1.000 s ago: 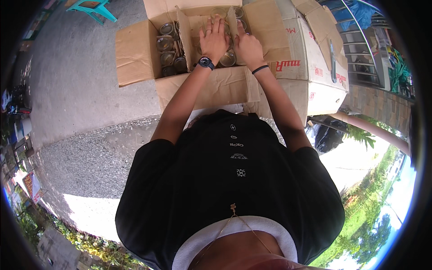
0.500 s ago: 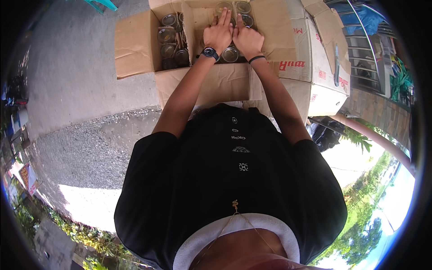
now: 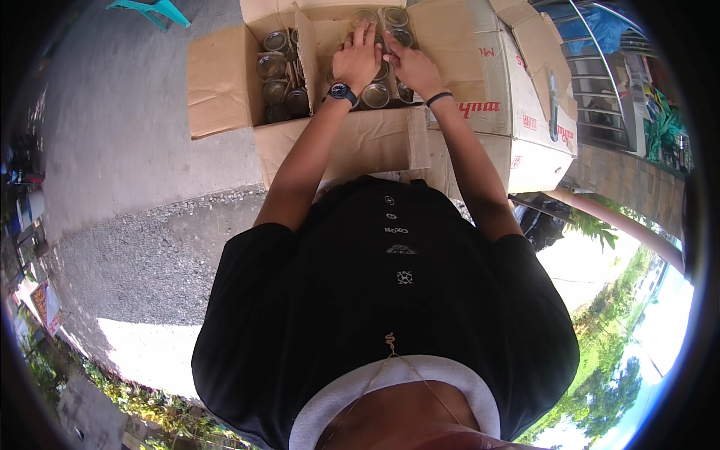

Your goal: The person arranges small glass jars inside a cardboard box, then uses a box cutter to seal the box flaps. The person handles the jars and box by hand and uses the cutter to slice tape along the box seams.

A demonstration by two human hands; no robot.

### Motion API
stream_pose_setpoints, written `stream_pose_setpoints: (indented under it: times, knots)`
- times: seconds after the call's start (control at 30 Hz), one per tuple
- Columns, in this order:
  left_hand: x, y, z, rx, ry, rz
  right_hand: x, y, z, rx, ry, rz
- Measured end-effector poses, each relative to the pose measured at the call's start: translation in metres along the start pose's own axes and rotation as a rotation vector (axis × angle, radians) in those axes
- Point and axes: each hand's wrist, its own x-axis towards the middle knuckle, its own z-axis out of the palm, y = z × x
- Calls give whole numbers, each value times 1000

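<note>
An open cardboard box [image 3: 341, 142] holds several round glass jars, with an upright cardboard divider [image 3: 308, 56] between its two sides. My left hand [image 3: 358, 61], a black watch at the wrist, rests over the jars right of the divider, its fingers stretched away from me. Beside it, my right hand [image 3: 416, 70] points its index finger toward a far-right jar [image 3: 401, 37]; its thumb is apart, and the other fingers are partly hidden. Near my wrists a clear jar [image 3: 375, 95] shows its round end. Left of the divider stand more jars [image 3: 271, 67]. Neither hand visibly grips a jar.
A larger cardboard carton [image 3: 491, 142] with red print adjoins on the right, a blue-grey box cutter [image 3: 553, 105] on it. Metal rails [image 3: 600, 82] stand beyond. The left flap [image 3: 217, 82] sticks out over concrete. A teal plastic piece [image 3: 154, 10] lies far left.
My left hand has shifted slightly toward me and left, its fingers spread over the jars. The right hand has moved a little apart from it. The whole view has shifted slightly.
</note>
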Motion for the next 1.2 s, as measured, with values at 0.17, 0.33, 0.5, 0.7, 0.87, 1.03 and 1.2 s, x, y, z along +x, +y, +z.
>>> stream_pose_setpoints:
  times: [0.17,0.33,0.5,0.7,0.87,1.03,1.2]
  knots:
    - [-1,3,-38,-348,142,-153,-38,-11,-61,183,191,176]
    - [-27,26,-80,-468,143,-146,-80,51,-123,252,540,304]
    - [-41,61,-95,-494,137,-58,-132,231,-165,-439,717,789]
    - [-42,94,-95,-498,118,-16,-192,367,-145,-204,364,876]
    - [-46,118,-87,-545,117,-10,-182,344,-141,-171,536,941]
    - [-44,156,-71,-527,99,41,-145,319,-171,-45,589,1210]
    - [-46,198,-57,-500,60,106,-140,334,-165,-53,477,1005]
